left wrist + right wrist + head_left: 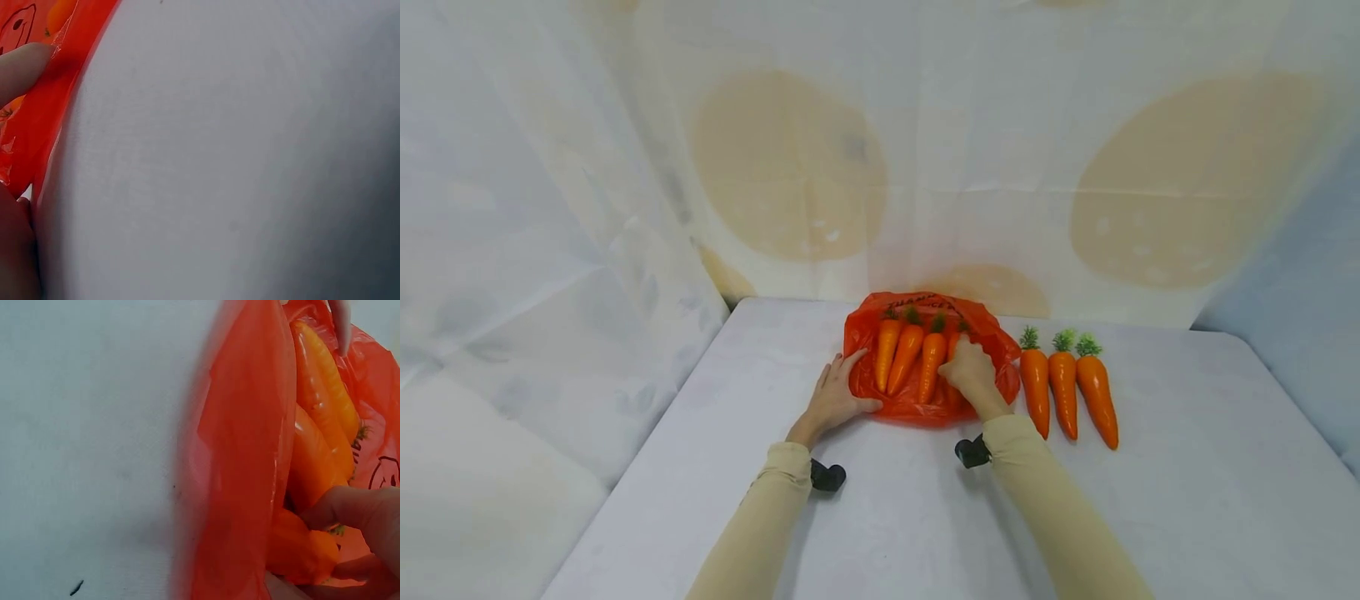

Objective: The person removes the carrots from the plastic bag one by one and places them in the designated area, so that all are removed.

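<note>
A red plastic bag with dark print lies with its mouth toward me. Several orange carrots with green tops lie side by side in it. My right hand reaches into the bag and grips the rightmost of these carrots; in the right wrist view, thumb and fingers are around this carrot, partly hidden by the bag's front wall. My left hand rests at the bag's left edge with fingers spread and extended. In the left wrist view one of its digits lies against the red plastic.
Three more carrots with green tops lie in a row on the white table, right of the bag. Behind and at the sides hang pale cloth walls with tan patches. A small dark mark shows on the table.
</note>
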Tool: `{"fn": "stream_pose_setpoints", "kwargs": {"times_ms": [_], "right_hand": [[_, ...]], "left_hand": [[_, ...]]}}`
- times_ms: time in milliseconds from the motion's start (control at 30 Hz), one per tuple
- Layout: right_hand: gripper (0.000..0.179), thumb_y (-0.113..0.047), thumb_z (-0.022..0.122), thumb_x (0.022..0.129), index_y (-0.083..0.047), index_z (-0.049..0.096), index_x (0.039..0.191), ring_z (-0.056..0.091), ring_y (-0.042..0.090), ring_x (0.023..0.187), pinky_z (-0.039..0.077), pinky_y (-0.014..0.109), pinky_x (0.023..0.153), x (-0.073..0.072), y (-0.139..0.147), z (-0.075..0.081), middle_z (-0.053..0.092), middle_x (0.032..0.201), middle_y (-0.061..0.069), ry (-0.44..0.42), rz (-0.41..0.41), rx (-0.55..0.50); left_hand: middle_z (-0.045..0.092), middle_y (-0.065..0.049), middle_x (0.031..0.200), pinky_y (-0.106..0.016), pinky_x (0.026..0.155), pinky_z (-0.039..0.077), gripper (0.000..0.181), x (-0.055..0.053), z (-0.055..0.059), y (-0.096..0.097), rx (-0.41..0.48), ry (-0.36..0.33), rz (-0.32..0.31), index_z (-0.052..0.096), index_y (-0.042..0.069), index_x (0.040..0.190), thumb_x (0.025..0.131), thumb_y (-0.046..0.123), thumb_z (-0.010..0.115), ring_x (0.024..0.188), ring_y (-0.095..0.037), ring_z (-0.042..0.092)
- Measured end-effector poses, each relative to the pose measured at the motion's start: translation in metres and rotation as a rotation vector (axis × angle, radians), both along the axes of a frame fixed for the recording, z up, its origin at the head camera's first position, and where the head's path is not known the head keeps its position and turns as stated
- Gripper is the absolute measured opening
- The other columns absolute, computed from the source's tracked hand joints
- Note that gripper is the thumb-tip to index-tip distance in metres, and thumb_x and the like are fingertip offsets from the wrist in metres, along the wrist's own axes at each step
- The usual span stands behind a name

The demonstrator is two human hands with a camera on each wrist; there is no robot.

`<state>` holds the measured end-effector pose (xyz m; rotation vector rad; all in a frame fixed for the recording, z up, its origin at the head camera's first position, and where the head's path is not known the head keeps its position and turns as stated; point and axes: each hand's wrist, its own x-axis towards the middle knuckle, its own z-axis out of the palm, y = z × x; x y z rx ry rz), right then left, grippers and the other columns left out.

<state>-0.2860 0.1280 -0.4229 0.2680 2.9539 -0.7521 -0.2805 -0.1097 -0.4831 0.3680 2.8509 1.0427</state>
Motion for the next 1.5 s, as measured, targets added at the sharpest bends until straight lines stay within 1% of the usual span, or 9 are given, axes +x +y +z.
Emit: {"fn": "stream_pose_setpoints", "kwargs": {"times_ms": [200, 433, 600, 867, 1033, 1133, 1267, 1367, 1500], "right_hand": [[0.062, -0.025, 0.066, 0.08, 0.005, 0.04, 0.128, 0.057, 0.04, 0.093, 0.049, 0.05, 0.084, -0.002, -0.004, -0.003, 0.052, 0.112, 0.027, 0.004, 0.03, 0.045], [0.045, -0.025, 0.068, 0.08, 0.003, 0.05, 0.111, 0.059, 0.035, 0.084, 0.052, 0.048, 0.079, -0.002, -0.007, -0.001, 0.058, 0.102, 0.023, 0.003, 0.048, 0.086], [0.04, -0.025, 0.066, 0.081, 0.001, 0.052, 0.108, 0.058, 0.035, 0.083, 0.051, 0.049, 0.079, -0.003, -0.005, 0.002, 0.058, 0.102, 0.022, -0.021, 0.058, 0.096], [0.049, -0.022, 0.061, 0.081, 0.003, 0.049, 0.121, 0.058, 0.036, 0.085, 0.05, 0.05, 0.078, -0.003, -0.003, 0.006, 0.059, 0.107, 0.023, -0.024, 0.067, 0.061], [0.051, -0.024, 0.061, 0.082, 0.002, 0.047, 0.123, 0.057, 0.035, 0.089, 0.049, 0.049, 0.082, -0.001, -0.002, 0.007, 0.059, 0.11, 0.021, -0.041, 0.053, 0.032], [0.057, -0.025, 0.061, 0.083, 0.002, 0.043, 0.129, 0.057, 0.037, 0.091, 0.048, 0.051, 0.082, 0.0, 0.0, 0.011, 0.057, 0.114, 0.023, -0.046, 0.053, 0.023], [0.064, -0.026, 0.06, 0.083, -0.001, 0.036, 0.136, 0.057, 0.04, 0.095, 0.048, 0.053, 0.082, 0.001, 0.004, 0.019, 0.055, 0.119, 0.024, -0.016, 0.049, 0.004], [0.068, -0.026, 0.06, 0.082, -0.002, 0.032, 0.14, 0.055, 0.042, 0.101, 0.046, 0.054, 0.085, 0.001, 0.007, 0.025, 0.051, 0.125, 0.024, 0.003, 0.049, -0.031], [0.073, -0.024, 0.059, 0.083, -0.002, 0.025, 0.144, 0.052, 0.04, 0.103, 0.046, 0.052, 0.086, 0.001, 0.009, 0.031, 0.046, 0.133, 0.023, -0.015, 0.069, -0.096]], "left_hand": [[0.017, -0.009, 0.152, -0.047, 0.114, 0.004, 0.092, 0.001, -0.002, -0.003, -0.023, -0.002, 0.003, 0.024, 0.029, 0.145, 0.069, 0.047, 0.072, 0.141, -0.026, 0.004], [0.019, -0.009, 0.152, -0.046, 0.114, 0.003, 0.092, 0.0, -0.005, -0.005, -0.031, 0.02, 0.004, 0.024, 0.029, 0.145, 0.069, 0.048, 0.072, 0.141, -0.026, 0.005], [0.018, -0.009, 0.152, -0.045, 0.114, 0.003, 0.092, 0.0, -0.005, -0.005, -0.035, 0.022, 0.009, 0.024, 0.031, 0.145, 0.068, 0.049, 0.072, 0.141, -0.025, 0.005], [0.019, -0.009, 0.151, -0.048, 0.113, 0.005, 0.092, 0.002, -0.003, -0.007, -0.041, 0.03, 0.02, 0.025, 0.03, 0.145, 0.067, 0.047, 0.072, 0.141, -0.027, 0.007], [0.019, -0.01, 0.151, -0.048, 0.113, 0.004, 0.092, 0.004, -0.001, -0.008, -0.038, 0.021, 0.027, 0.025, 0.03, 0.145, 0.067, 0.046, 0.073, 0.141, -0.026, 0.006], [0.02, -0.009, 0.151, -0.046, 0.114, 0.004, 0.092, 0.005, 0.0, -0.007, -0.043, 0.019, 0.022, 0.025, 0.03, 0.145, 0.068, 0.046, 0.072, 0.141, -0.025, 0.006], [0.021, -0.009, 0.151, -0.045, 0.114, 0.003, 0.092, 0.004, 0.0, -0.005, -0.04, 0.029, 0.008, 0.025, 0.029, 0.145, 0.068, 0.046, 0.072, 0.141, -0.025, 0.007], [0.022, -0.01, 0.15, -0.045, 0.114, 0.003, 0.092, 0.004, 0.001, -0.004, -0.031, 0.037, 0.004, 0.026, 0.028, 0.145, 0.068, 0.046, 0.073, 0.141, -0.025, 0.007], [0.021, -0.01, 0.15, -0.045, 0.114, 0.003, 0.091, 0.003, 0.002, -0.004, -0.037, 0.039, 0.004, 0.026, 0.028, 0.145, 0.068, 0.046, 0.072, 0.141, -0.026, 0.007]]}}
